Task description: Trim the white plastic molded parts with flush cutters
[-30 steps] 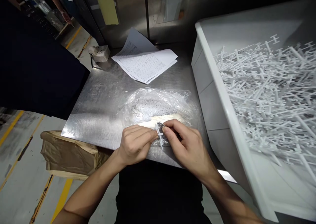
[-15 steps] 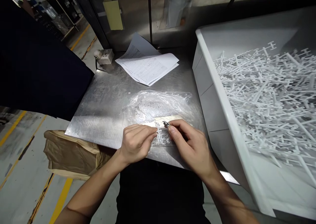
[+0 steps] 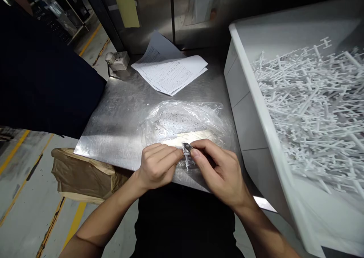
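The left hand (image 3: 159,165) pinches a branched white plastic piece (image 3: 187,162) over the clear plastic bag (image 3: 182,122); the right hand (image 3: 222,170) grips a small metal tool (image 3: 187,147), tip right at the piece!

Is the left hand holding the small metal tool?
No, the right hand holds the small metal tool, while the left hand pinches a thin white branched piece.

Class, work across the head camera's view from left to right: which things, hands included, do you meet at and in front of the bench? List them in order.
Brown bag, left hand, small white piece, right hand, heap of white pieces.
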The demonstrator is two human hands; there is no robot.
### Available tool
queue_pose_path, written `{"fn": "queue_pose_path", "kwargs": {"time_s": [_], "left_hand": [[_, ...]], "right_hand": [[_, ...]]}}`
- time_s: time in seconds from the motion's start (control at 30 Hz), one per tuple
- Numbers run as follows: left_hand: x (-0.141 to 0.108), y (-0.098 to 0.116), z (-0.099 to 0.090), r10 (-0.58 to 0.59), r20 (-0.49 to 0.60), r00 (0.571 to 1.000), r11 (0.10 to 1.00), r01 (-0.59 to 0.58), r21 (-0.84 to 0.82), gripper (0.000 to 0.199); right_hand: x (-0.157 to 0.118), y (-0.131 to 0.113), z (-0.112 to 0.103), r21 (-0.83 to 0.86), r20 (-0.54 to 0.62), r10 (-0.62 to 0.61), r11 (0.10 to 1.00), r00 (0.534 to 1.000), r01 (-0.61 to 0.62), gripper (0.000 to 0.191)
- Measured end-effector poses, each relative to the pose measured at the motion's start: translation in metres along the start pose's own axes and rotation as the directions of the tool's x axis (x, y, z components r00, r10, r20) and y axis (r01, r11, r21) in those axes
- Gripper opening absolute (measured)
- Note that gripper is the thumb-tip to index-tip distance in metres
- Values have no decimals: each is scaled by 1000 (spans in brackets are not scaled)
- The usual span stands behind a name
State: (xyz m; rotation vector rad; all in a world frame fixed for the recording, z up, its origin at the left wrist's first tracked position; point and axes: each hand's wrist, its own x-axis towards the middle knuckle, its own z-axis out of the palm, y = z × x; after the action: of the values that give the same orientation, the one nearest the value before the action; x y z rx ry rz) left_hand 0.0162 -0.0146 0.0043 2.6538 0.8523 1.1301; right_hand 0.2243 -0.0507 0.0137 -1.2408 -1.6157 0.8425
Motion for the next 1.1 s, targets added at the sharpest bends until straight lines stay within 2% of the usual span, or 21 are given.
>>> {"fn": "queue_pose_path", "kwargs": {"time_s": [0.47, 0.67, 0.87, 1.1], "left_hand": [[-1, -1, 0, -3, 8, 1000, 1000, 3, -17, 22], [0, -1, 0, 34, 5, 999, 999, -34, 19, 20], [1, 3, 2, 88, 21, 996, 986, -90, 141, 18], [1, 6, 5, 129, 18, 991, 960, -130, 250, 15]], "right_hand": [[0, -1, 0, -21, -8, -64, 998, 998, 64, 11], [-1, 0, 1, -40, -19, -76, 996, 997, 75, 10], [0, -1, 2, 11, 3, 49, 999, 999, -49, 17], [4, -3, 2, 77, 44, 221, 972, 974, -224, 27]]}}
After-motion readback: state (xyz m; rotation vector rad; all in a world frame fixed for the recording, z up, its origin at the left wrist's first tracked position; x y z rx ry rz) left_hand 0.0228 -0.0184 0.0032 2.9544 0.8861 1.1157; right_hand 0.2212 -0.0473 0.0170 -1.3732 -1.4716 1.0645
